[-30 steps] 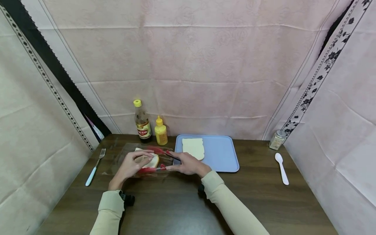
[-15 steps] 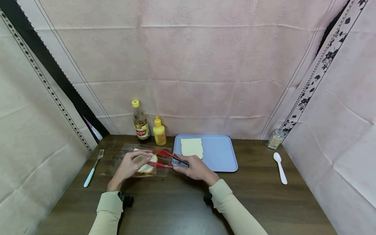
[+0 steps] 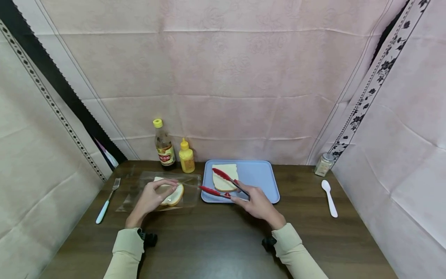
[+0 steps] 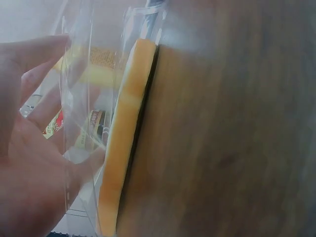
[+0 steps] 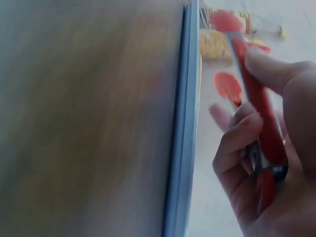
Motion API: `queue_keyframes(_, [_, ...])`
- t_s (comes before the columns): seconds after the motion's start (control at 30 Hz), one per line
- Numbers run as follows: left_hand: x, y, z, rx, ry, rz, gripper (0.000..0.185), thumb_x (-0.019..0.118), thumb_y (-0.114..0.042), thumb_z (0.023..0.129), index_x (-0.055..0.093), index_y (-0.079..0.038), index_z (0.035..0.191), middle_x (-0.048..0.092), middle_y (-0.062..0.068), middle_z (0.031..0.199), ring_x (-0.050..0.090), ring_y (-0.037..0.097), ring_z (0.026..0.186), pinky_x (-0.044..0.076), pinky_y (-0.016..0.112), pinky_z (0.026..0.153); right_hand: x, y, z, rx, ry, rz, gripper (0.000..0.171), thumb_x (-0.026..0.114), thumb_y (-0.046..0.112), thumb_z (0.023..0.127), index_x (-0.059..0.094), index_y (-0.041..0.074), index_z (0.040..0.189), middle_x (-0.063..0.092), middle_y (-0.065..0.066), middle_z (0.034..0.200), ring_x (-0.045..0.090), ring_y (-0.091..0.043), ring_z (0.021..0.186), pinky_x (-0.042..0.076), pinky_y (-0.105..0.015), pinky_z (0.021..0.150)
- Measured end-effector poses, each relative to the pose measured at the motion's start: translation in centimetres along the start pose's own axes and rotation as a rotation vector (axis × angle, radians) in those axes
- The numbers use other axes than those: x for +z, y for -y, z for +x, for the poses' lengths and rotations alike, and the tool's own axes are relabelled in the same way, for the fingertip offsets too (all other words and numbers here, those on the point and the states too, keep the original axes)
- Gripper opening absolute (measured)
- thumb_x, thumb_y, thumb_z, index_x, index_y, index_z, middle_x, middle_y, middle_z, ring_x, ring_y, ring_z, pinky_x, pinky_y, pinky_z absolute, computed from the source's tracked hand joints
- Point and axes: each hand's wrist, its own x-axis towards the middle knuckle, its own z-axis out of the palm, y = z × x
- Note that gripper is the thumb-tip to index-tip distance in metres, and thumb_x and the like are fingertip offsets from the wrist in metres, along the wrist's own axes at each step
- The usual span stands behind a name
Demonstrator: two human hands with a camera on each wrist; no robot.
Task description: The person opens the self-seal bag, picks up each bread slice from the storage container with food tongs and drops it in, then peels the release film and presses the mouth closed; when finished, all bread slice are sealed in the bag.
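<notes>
Bread transfer, part done: one slice [image 3: 223, 179] on blue tray [image 3: 259, 180]; right hand [image 3: 256, 201] grips empty red tongs [image 3: 224, 184]; left hand [image 3: 150, 197] pinches bag [image 3: 189, 184] holding remaining slice [image 3: 172, 195].

A makeshift food-preparation booth is showing here; pink embossed cloth [image 3: 223, 69] is hanging round a dark wooden counter [image 3: 216, 248]; sauce bottles [image 3: 163, 145] are standing at 11 o'clock; a blue tray [image 3: 259, 180] is lying at 12 o'clock.
</notes>
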Motion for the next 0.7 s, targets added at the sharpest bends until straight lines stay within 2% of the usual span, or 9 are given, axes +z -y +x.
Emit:
queue_keyframes(0.07, [0.0, 0.0, 0.0, -0.006, 0.005, 0.000, 0.028, 0.078, -0.040, 0.102, 0.083, -0.019, 0.120, 0.078, -0.004, 0.134, 0.064, 0.026, 0.137, 0.038, 0.065, 0.123, -0.5, -0.5, -0.3, 0.027, -0.025, -0.016, 0.076, 0.077, 0.045, 0.101, 0.050, 0.009, 0.162, 0.078, -0.007, 0.123, 0.040, -0.008, 0.061, 0.043, -0.025, 0.058])
queue_keyframes(0.13, [0.0, 0.0, 0.0, -0.013, 0.011, 0.000, 0.028, 0.077, -0.042, 0.102, 0.083, -0.021, 0.120, 0.077, -0.005, 0.135, 0.063, 0.026, 0.138, 0.037, 0.066, 0.123, -0.7, -0.8, -0.4, 0.056, -0.044, -0.025, 0.078, 0.078, 0.045, 0.101, 0.049, 0.008, 0.163, 0.078, -0.009, 0.124, 0.046, -0.011, 0.067, 0.045, -0.026, 0.059])
queue_keyframes(0.23, [0.0, 0.0, 0.0, -0.018, 0.017, 0.002, 0.026, 0.077, -0.043, 0.102, 0.083, -0.024, 0.119, 0.077, -0.004, 0.135, 0.063, 0.028, 0.138, 0.037, 0.068, 0.123, -0.7, -1.0, -0.4, 0.085, -0.054, -0.024, 0.081, 0.080, 0.044, 0.099, 0.048, 0.006, 0.163, 0.076, -0.012, 0.131, 0.062, -0.020, 0.088, 0.055, -0.031, 0.073])
queue_keyframes(0.37, [0.0, 0.1, 0.0, -0.018, 0.015, 0.013, 0.024, 0.076, -0.043, 0.102, 0.083, -0.026, 0.118, 0.078, -0.001, 0.135, 0.064, 0.031, 0.138, 0.038, 0.069, 0.121, -0.3, -0.8, -0.3, 0.107, -0.058, -0.033, 0.083, 0.083, 0.042, 0.098, 0.047, 0.003, 0.162, 0.070, -0.018, 0.143, 0.069, -0.028, 0.119, 0.062, -0.044, 0.098])
queue_keyframes(0.47, [0.0, 0.3, 0.0, -0.010, 0.013, 0.016, 0.025, 0.076, -0.042, 0.103, 0.083, -0.025, 0.119, 0.078, 0.000, 0.135, 0.065, 0.032, 0.137, 0.040, 0.069, 0.120, -0.2, -0.7, -0.3, 0.150, -0.078, -0.050, 0.086, 0.084, 0.043, 0.096, 0.047, 0.002, 0.162, 0.066, -0.019, 0.151, 0.068, -0.030, 0.128, 0.061, -0.051, 0.105])
queue_keyframes(0.7, [0.0, 0.4, 0.1, 0.003, 0.020, 0.016, 0.025, 0.076, -0.041, 0.103, 0.083, -0.023, 0.118, 0.078, 0.001, 0.134, 0.066, 0.032, 0.136, 0.040, 0.070, 0.119, -1.7, -1.3, -1.6, 0.240, -0.091, -0.093, 0.091, 0.085, 0.046, 0.094, 0.045, 0.005, 0.165, 0.062, -0.017, 0.155, 0.066, -0.032, 0.129, 0.059, -0.054, 0.108])
